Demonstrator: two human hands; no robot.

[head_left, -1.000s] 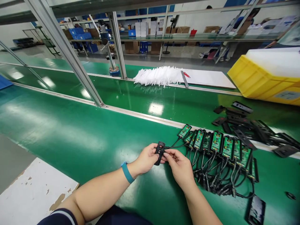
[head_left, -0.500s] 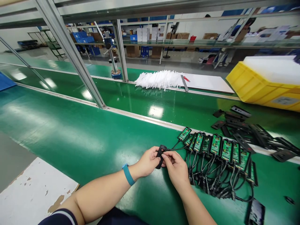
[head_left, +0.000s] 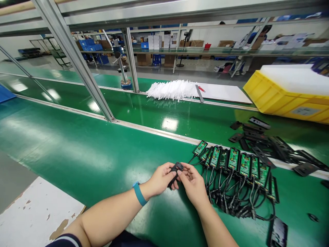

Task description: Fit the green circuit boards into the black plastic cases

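Between my two hands is a small black plastic housing (head_left: 177, 167), tilted above the green bench. My left hand (head_left: 162, 179), with a teal band at the wrist, grips its left side between thumb and fingers. My right hand (head_left: 192, 180) pinches the upper right edge, thumb on its face; the fingertips partly cover it. Just to the right lies a row of green circuit boards (head_left: 233, 158) in black cases, their black cables (head_left: 231, 195) bunched toward me. One board (head_left: 200, 148) sits at the row's left end, a cable running from it toward my hands.
Loose black cover pieces (head_left: 257, 135) are heaped behind the boards, near a yellow bin (head_left: 285, 94). A pile of white strips (head_left: 172, 90) lies farther back. A metal post (head_left: 84, 68) rises at left. A black-framed part (head_left: 278, 233) rests at the front right.
The black housing has turned to lean more to the right. My right fingers have shifted up to its top edge. The whole view has moved slightly.
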